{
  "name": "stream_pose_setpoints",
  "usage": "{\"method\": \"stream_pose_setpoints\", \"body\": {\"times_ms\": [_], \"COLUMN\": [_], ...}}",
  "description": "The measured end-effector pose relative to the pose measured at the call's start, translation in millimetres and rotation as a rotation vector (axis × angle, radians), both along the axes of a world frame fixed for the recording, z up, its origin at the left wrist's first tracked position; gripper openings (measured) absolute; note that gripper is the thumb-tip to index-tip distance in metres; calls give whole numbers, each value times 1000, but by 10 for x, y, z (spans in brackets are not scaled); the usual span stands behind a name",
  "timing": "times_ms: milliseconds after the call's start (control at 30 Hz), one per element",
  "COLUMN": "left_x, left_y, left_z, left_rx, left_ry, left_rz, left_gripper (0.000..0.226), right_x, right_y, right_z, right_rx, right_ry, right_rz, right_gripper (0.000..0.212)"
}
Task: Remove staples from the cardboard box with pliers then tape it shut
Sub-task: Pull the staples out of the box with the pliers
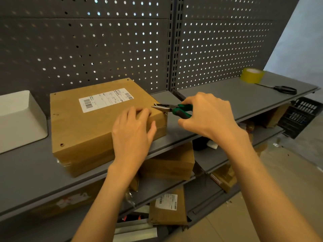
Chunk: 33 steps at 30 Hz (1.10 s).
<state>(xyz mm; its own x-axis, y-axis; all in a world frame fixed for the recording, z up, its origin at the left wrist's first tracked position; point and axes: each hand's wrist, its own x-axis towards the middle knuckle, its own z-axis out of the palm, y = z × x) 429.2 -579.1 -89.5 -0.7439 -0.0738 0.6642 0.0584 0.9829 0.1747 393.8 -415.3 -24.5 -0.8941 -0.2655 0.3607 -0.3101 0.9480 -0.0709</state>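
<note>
- Lower shelves (206, 159) nearest the viewer are holding more cardboard parcels; one (167, 209) is showing a white barcode label whose print is too small to read.
- The left hand (132, 131) is lying flat with straight fingers on the near right part of the cardboard box (83, 126), pressing down on its top.
- The right hand (208, 116) is curling around the green handles of the pliers (174, 109), just beside the box's right edge.
- The pliers' metal tips are reaching onto the box's upper right edge, touching a small metal staple (155, 104) there; whether the tips are pinching it cannot be told.
- The cardboard box is sitting on the grey upper shelf (244, 98), brown, flat and closed, with small dark holes showing near its near left corner.
- A white shipping label (105, 99) is lying on the box's top, carrying barcodes and printed lines too small to read.
- A white tray-like container (19, 119) is standing to the left of the box; its contents are not visible.
- Farther right on the same shelf, black-handled scissors (283, 89) are lying flat, and behind them a roll of yellowish packing tape (252, 75) is resting.
- A black plastic crate (298, 114) is hanging below the shelf's right end; its inside is hidden.
- A grey pegboard wall (104, 41) is rising behind the shelf.
</note>
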Motion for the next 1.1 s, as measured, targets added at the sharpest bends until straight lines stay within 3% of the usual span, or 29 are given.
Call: {"method": "stream_pose_setpoints", "body": {"times_ms": [467,667,967,1100], "left_x": [-10,-1,9,42], "left_y": [-45,-41,-41,-63], "left_z": [-31,-19,30,79], "left_rx": [-42,-50,-49,-17], "left_ry": [47,19,-27,-69], "left_rz": [-21,-6,-17,-65], "left_gripper": [23,22,23,28], "right_x": [-51,-151,-213,-183], "right_y": [3,-240,-337,-352], "right_z": [-1,57,50,105], "right_rx": [-114,-372,-400,-422], "right_ry": [-54,-47,-53,-23], "right_rz": [22,74,81,123], "right_gripper": [38,39,50,40]}}
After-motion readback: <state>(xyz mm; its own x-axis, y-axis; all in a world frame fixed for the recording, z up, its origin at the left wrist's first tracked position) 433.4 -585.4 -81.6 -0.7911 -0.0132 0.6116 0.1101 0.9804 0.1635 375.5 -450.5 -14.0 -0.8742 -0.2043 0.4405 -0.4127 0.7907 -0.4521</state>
